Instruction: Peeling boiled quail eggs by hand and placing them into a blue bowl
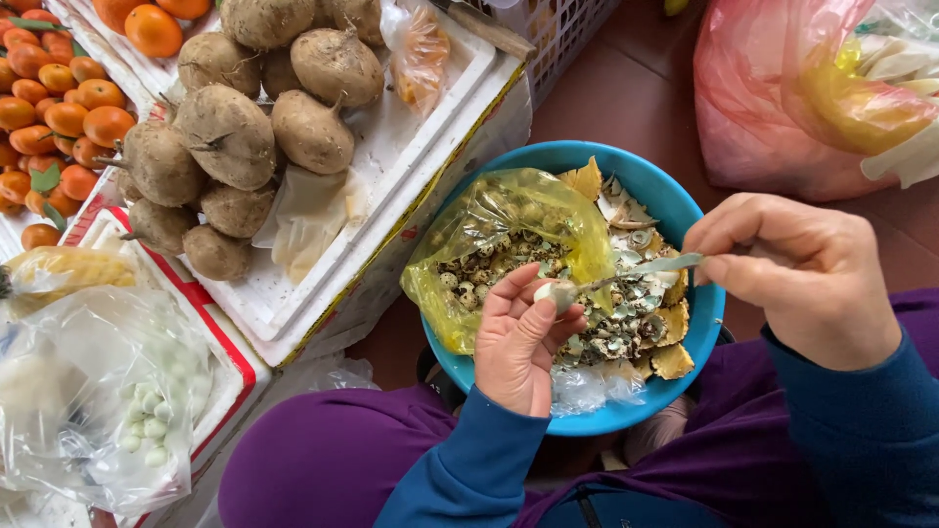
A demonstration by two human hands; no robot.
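At lower centre, the left hand (518,337) is pinching a small peeled egg (550,291) over the blue bowl (699,323); the right hand (797,269) is gripping a spoon (650,269), with foam boxes (391,166) crowding the bowl's left edge.

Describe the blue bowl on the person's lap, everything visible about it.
The blue bowl is round, smooth and plastic-looking, resting upright on the purple-clad lap. It holds a crumpled yellow plastic bag of speckled quail eggs, plus broken shell bits. The left hand, holding a small peeled egg, and the right hand hover over it.
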